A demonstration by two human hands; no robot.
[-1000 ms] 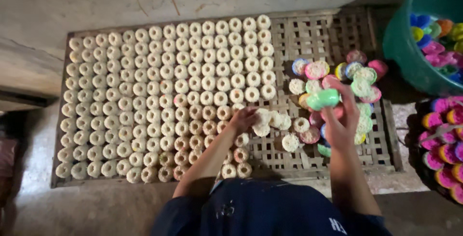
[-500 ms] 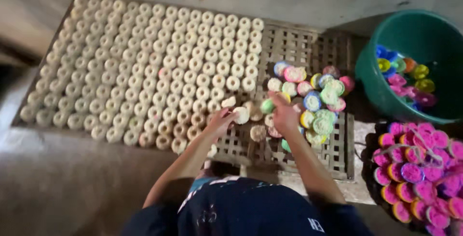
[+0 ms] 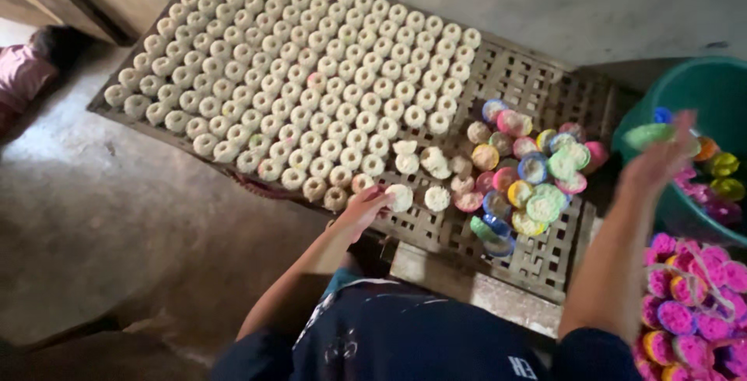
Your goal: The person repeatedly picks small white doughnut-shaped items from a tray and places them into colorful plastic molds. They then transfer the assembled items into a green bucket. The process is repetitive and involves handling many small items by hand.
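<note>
left hand [image 3: 362,211] pinching a pale round noodle-like cake [image 3: 400,197] at the near edge of the slatted wooden rack [image 3: 545,89], right hand [image 3: 660,161] blurry over the green plastic tub [image 3: 700,89], fingers loosely holding a small green plastic mould [image 3: 648,135], colourful moulds [image 3: 529,167] piled on the rack's right part

— What am I wearing, going by this view?

— A dark navy shirt [image 3: 405,334] with short sleeves. Both my arms are bare from above the elbow down.

— Anything on the shirt?

— A small patch of white lettering low on the right side, near the hem of the sleeve. The cloth looks slightly creased across my chest.

— And under it?

— A strip of teal fabric [image 3: 342,278] shows just by my left arm, at the shirt's upper edge.

— Hands?

— My left hand [image 3: 362,208] and right hand [image 3: 661,159] are bare: no gloves, rings, watch or bands that I can see. The right one is blurred, so small details there are beyond telling.
</note>
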